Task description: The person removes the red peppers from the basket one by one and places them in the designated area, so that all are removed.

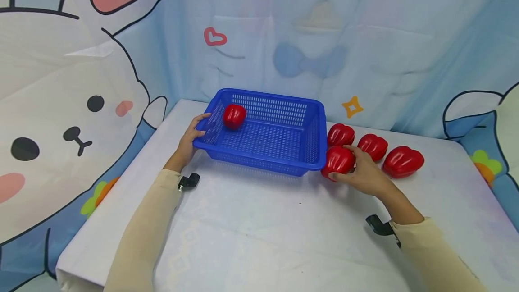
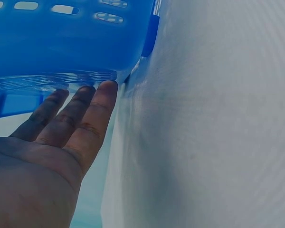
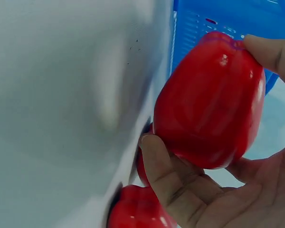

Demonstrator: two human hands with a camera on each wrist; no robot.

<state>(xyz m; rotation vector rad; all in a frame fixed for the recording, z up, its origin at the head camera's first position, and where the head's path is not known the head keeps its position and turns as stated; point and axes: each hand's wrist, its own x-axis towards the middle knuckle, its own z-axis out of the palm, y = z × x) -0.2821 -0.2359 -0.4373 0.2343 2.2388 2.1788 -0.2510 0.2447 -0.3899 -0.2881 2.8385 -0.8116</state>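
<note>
A blue plastic basket (image 1: 263,163) with slotted walls stands on the table, and one red bell pepper (image 1: 234,116) lies inside at its left end. My left hand (image 1: 188,141) touches the basket's left end. In the left wrist view, its fingers (image 2: 92,116) reach nearly straight against the basket's outer side; the thumb is mostly out of that view. Just outside the basket's right end, my right hand (image 1: 366,172) grips another red bell pepper (image 3: 211,102) between thumb and fingers. Close behind that pepper sits a further red bell pepper (image 1: 340,134).
Two more red bell peppers, a nearer one (image 1: 403,162) and one farther back (image 1: 372,147), lie right of the basket. The white table (image 1: 259,233) ends at a printed cloth backdrop (image 1: 251,48) behind and on the left.
</note>
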